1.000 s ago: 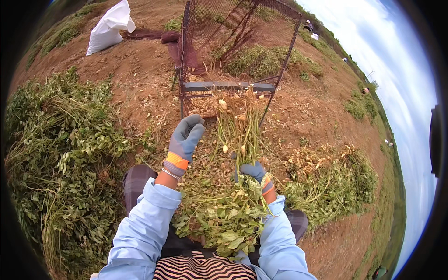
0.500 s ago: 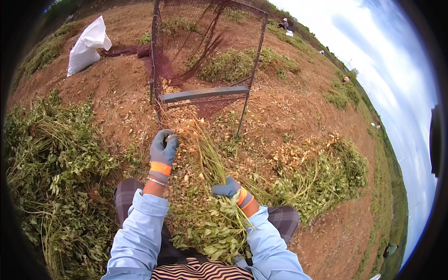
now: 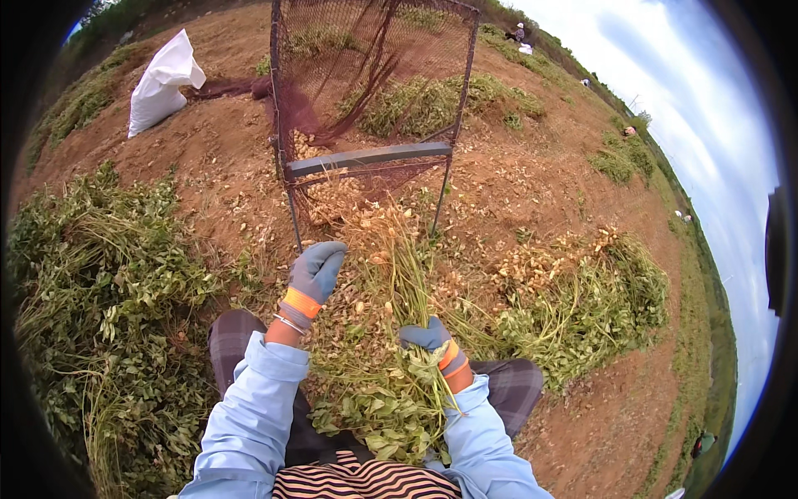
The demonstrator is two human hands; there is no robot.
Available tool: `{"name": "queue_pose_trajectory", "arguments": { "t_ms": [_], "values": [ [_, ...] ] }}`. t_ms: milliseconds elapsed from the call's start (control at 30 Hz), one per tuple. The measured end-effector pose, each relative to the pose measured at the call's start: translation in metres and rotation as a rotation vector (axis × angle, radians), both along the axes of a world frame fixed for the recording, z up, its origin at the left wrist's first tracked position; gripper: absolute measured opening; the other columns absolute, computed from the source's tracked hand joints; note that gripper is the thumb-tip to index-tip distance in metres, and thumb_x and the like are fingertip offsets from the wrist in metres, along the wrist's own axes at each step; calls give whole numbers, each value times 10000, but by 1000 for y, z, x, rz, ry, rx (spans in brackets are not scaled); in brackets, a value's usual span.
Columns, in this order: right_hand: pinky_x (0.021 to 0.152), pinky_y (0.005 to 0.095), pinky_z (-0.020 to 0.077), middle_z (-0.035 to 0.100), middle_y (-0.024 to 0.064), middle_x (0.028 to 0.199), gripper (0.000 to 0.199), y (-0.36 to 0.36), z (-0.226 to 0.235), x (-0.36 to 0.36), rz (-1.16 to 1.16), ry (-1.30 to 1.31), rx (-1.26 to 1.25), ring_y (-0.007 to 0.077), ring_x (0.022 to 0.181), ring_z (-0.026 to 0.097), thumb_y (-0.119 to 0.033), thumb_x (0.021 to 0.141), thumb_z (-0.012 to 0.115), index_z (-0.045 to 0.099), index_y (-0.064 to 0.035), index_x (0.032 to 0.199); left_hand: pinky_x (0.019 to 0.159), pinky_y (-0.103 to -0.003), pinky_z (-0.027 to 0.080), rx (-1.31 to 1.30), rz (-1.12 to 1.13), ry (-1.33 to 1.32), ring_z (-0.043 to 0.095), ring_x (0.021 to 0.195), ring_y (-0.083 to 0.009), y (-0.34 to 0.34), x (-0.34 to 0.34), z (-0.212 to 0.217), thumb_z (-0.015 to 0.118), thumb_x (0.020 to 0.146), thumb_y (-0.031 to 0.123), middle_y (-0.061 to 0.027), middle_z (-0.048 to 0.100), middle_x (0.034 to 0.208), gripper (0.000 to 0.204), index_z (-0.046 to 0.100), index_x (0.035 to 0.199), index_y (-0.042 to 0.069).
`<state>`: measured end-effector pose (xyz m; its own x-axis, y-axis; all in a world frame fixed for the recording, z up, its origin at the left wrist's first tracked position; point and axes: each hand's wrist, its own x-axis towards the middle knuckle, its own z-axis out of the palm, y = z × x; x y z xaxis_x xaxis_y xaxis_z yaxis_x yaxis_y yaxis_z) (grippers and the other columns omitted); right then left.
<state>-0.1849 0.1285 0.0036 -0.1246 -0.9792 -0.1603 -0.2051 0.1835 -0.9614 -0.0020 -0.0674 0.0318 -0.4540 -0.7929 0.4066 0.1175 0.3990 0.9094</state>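
Gripped around the stems of a bunch of peanut plants is my right hand, in a grey-blue glove with an orange cuff. The bunch's roots and pods point away from me, just short of a metal frame's bar. Its leafy tops hang toward my lap. My left hand, gloved alike, is closed to the left of the bunch, apart from the stems. Its fingertips are turned away, so what they may hold is hidden. Loose peanuts lie in a heap beneath the bar.
Dark red netting hangs on the upright frame ahead. A pile of leafy plants lies at left, another pile with pods at right. A white sack stands far left. A distant person is near the field's edge.
My left hand has come back from the roots, slightly right and nearer to me. My right hand and the bunch have shifted a little to the right in the picture.
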Motion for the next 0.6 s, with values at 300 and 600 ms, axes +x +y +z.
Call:
{"name": "queue_pose_trajectory", "arguments": {
  "t_ms": [300,600],
  "values": [
    [606,275,479,620,81,756,170,3,-37,-14,-28,-169,-85,154,691,603,-81,763,592,605,21,898,748,-286,448,-117,1,-177,583,846,-186,14,-7,0,558,818,108,-106,619,918,189,604,973,9],
    [530,263,433,577,74,675,79,5,-22,-5,-149,-191,-97,140,598,556,-46,753,571,577,21,795,677,-295,448,-80,-132,-237,580,755,-199,34,-19,-17,541,824,134,-97,616,803,190,595,969,24]
  ]
}}
